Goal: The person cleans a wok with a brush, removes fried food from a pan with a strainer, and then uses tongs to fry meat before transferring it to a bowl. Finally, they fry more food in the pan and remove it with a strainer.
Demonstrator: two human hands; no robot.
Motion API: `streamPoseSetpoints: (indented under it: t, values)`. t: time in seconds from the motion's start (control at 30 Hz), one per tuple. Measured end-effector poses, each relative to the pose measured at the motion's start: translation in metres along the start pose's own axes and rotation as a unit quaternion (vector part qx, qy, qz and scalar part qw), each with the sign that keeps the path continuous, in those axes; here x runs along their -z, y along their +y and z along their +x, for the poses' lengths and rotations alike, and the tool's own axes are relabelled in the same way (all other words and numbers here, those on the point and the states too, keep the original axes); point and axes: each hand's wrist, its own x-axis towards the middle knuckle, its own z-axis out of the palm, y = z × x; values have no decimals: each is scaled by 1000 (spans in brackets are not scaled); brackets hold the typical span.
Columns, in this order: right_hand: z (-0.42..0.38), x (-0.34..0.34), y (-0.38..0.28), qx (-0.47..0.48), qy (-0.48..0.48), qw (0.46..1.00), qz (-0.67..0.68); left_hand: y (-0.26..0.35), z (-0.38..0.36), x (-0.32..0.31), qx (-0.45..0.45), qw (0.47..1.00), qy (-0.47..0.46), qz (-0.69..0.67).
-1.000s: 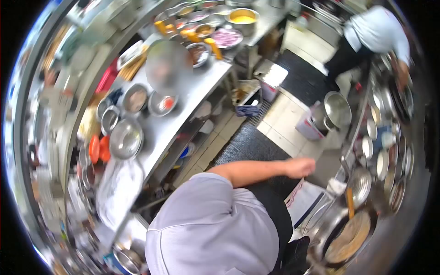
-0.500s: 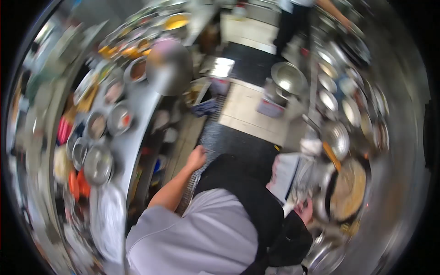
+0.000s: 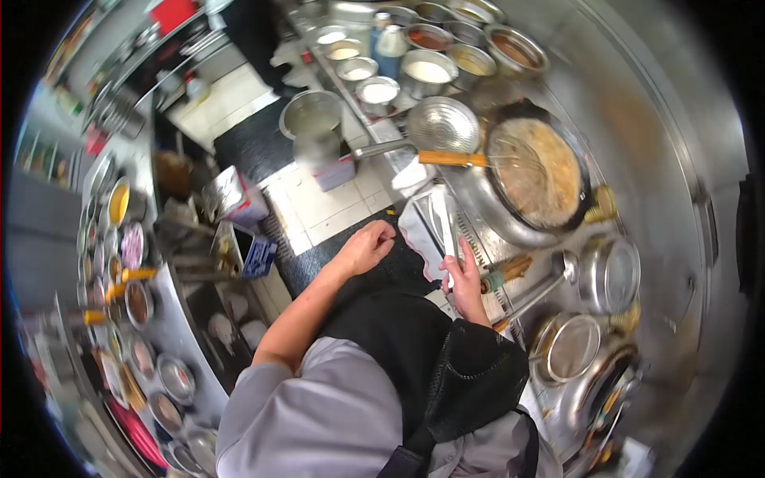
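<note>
My right hand (image 3: pixel 464 285) is closed around the near end of what look like long metal tongs (image 3: pixel 445 231), which point away from me beside the stove edge. My left hand (image 3: pixel 370 246) hangs over the floor mat in a loose fist, and nothing shows in it. Ahead on the right sits a wok (image 3: pixel 586 179) of bubbling oil. A wire skimmer with a wooden handle (image 3: pixel 453 158) lies across its rim, mesh over the oil. Beside it rests a perforated metal strainer (image 3: pixel 443 126). A brush-like tool (image 3: pixel 508 273) lies right of my right hand.
Steel bowls of sauces (image 3: pixel 429 72) line the back of the stove. A fine sieve (image 3: pixel 573 347) and a pot (image 3: pixel 609 273) stand at right. A large pot (image 3: pixel 309 115) stands over the floor. Food bowls cover the left counter (image 3: pixel 177 327). Another person's dark-clothed legs (image 3: pixel 251 36) are at the back.
My view has swung right toward the stove, so the wok and sauce bowls sit nearer the middle. My right hand shows more clearly, with the tongs in it. The left hand stays in a loose fist.
</note>
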Motion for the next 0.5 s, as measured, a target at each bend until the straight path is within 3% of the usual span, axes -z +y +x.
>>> streamPoseSetpoints:
  t: [0.13,0.23,0.3,0.37,0.43,0.5]
  values:
    - [-9,32,15,-7,52,998,-29,-54,6,5,9,994,-102,38]
    - [-42,37,-1,-40,152,986,-49,-102,2,23,68,976,-199,63]
    - [-66,42,7,-12,249,968,-28,-128,4,36,81,969,-221,78]
    - [-84,44,15,15,375,927,-10,-146,15,48,82,958,-266,71]
    - [-96,57,33,-31,465,881,-85,-152,39,54,86,949,-297,67]
    - [-94,82,79,-13,551,799,-241,-148,66,57,39,933,-332,133]
